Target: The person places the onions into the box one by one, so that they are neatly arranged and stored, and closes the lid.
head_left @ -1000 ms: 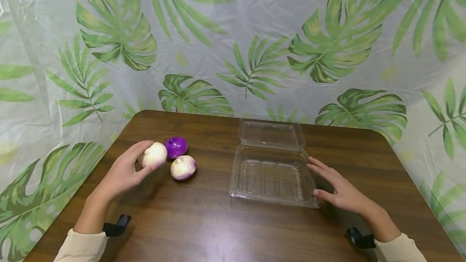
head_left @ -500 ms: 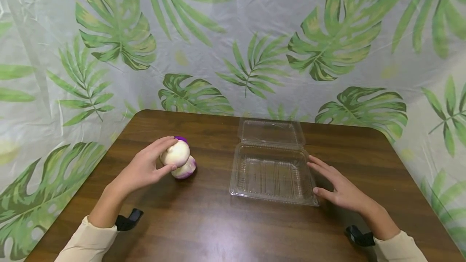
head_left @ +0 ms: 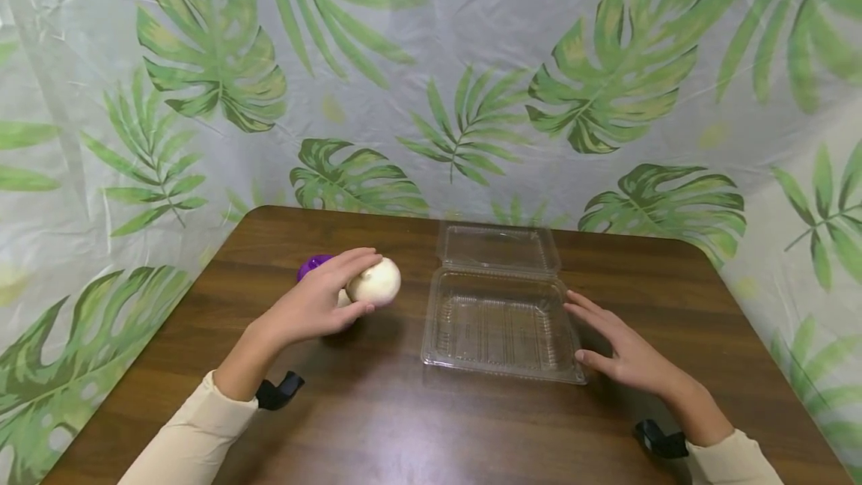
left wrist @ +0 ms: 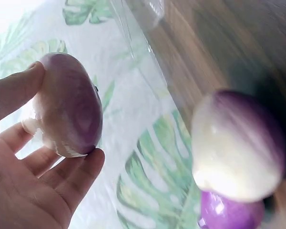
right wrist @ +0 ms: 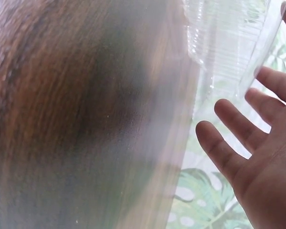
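I am watching the left hand (head_left: 308,311) holding a white-and-purple bulb (head_left: 380,283) above the bench (head_left: 411,432), its fingers and thumb curving round opposite sides, presumably because something this round and smooth could be slipping out of a looser grip. A second two-toned bulb (left wrist: 238,148) and a purple bulb (head_left: 310,267) are sitting close together on the bench, and in the head view the hand is partly hiding them from me. The held bulb is hanging to the left of the clear tray (head_left: 498,331), whose lid (head_left: 501,247) is lying folded back on the far side, leaving the hollow facing up. The right hand (head_left: 626,356) is keeping its fingers straight and spread at the tray's right rim, gripping nothing; I am reading that as steadying, since thin plastic is probably sliding easily
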The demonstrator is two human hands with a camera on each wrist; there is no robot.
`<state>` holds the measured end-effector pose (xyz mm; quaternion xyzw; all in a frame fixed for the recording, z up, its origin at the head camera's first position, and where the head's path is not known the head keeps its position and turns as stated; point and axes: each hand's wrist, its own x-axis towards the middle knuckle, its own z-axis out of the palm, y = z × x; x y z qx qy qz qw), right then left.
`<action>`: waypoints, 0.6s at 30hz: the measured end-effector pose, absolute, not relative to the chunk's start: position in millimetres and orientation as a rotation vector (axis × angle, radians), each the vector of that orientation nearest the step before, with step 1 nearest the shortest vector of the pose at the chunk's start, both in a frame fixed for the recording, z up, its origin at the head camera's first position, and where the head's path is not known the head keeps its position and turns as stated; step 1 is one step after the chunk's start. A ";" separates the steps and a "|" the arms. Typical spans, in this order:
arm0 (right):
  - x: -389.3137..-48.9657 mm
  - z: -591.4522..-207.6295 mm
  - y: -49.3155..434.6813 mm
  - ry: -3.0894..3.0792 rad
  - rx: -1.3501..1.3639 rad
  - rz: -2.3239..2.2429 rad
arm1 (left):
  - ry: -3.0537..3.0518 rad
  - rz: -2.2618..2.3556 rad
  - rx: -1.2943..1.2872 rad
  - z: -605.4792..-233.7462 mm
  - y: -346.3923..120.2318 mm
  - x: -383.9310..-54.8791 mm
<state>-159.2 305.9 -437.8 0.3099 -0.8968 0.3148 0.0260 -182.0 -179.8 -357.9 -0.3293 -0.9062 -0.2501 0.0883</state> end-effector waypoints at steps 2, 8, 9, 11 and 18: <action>-158.3 -437.5 305.2 -2.775 0.949 0.961 | -2.700 -0.735 -1.030 -357.5 -169.6 -185.8; -157.8 -435.7 303.5 -2.783 0.945 0.940 | -2.719 -0.674 -1.163 -361.2 -146.5 -195.0; -158.1 -435.6 303.6 -2.780 0.950 0.934 | -2.717 -0.655 -1.181 -361.5 -143.6 -196.7; -158.8 -436.5 304.1 -2.788 0.943 0.930 | -2.715 -0.630 -1.212 -361.2 -139.0 -200.0; -161.2 -437.0 304.9 -2.812 0.922 0.911 | -2.711 -0.552 -1.287 -355.1 -126.9 -208.8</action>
